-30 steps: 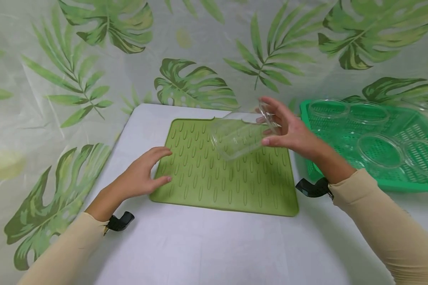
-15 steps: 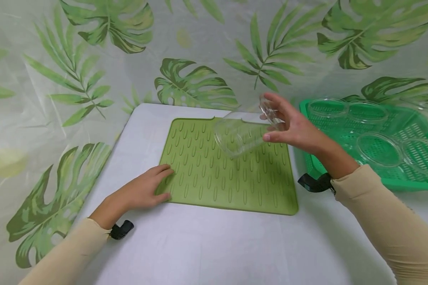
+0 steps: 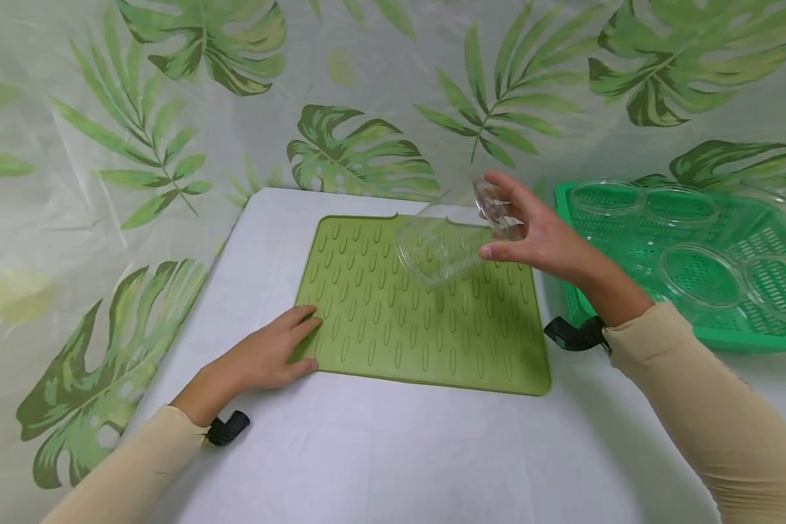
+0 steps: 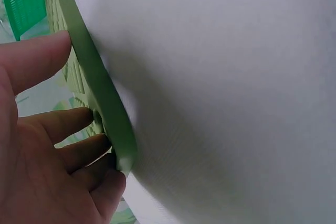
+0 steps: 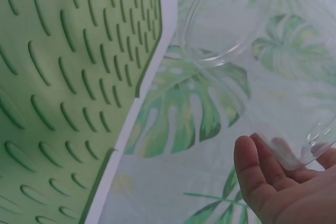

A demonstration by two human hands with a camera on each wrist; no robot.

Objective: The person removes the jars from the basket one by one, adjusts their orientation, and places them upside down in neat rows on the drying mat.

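My right hand point(image 3: 544, 244) holds a clear cup point(image 3: 426, 251) by one end, thumb below and fingers behind it. The cup is tilted on its side above the back half of a green ridged mat point(image 3: 399, 327), its other end pointing left. In the right wrist view the see-through cup point(image 5: 212, 60) stretches away from the fingers over the leaf-print backdrop. My left hand point(image 3: 271, 356) rests at the mat's front left corner. The left wrist view has its fingertips point(image 4: 100, 142) touching the mat's edge, with the thumb apart from the other fingers.
A green plastic basket point(image 3: 760, 342) stands to the right of the mat, with several clear cups in it. A white cloth point(image 3: 367, 451) covers the table. Behind rises a leaf-print backdrop point(image 3: 380, 80).
My left hand has come down from above the mat's left side onto its front left corner. My right hand has barely shifted, and the cup's left end has risen slightly to the right.
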